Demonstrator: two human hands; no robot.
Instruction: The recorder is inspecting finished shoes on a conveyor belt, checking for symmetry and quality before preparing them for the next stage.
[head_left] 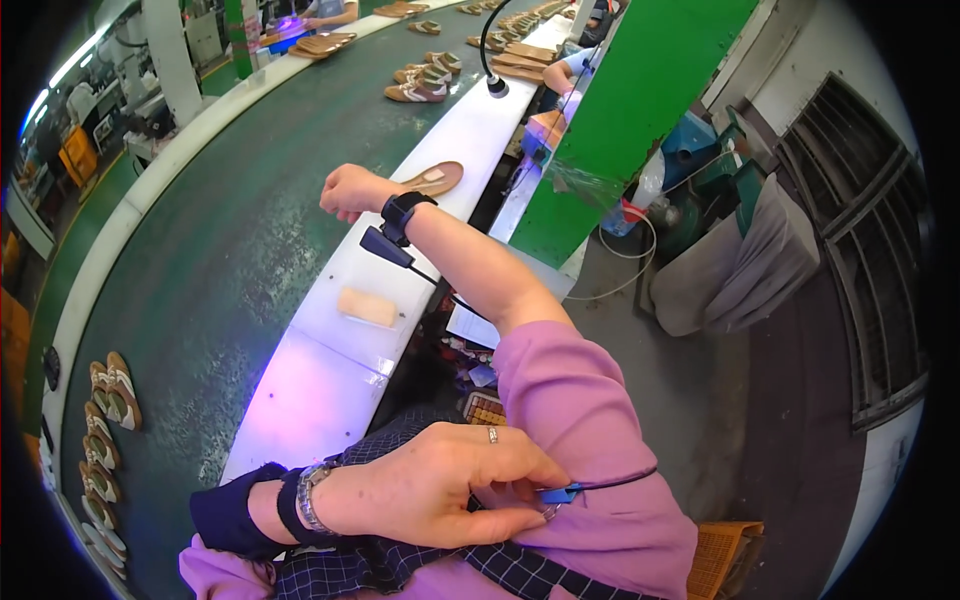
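My left hand (440, 487), with a ring and a metal watch, reaches across my body. Its thumb and fingers pinch a small blue clip (560, 494) on a thin black cord at my right pink sleeve (590, 420). My right arm stretches forward over the white bench, and my right hand (355, 192) is loosely curled with nothing visible in it. A black device on a strap (402, 215) circles that wrist. Below it hangs a black cable plug (387, 247). Beside the right hand lies a brown shoe sole (436, 180); nearer me is a beige block (367, 307).
The white bench (310, 355) runs along a green conveyor belt (220, 290). Brown-and-white shoes (418, 85) stand at the far end, more shoes (100, 455) at the left. A black flexible lamp (496, 86) rises over the bench. At right stands a green pillar (620, 110); another person's arm (560, 75) shows behind it.
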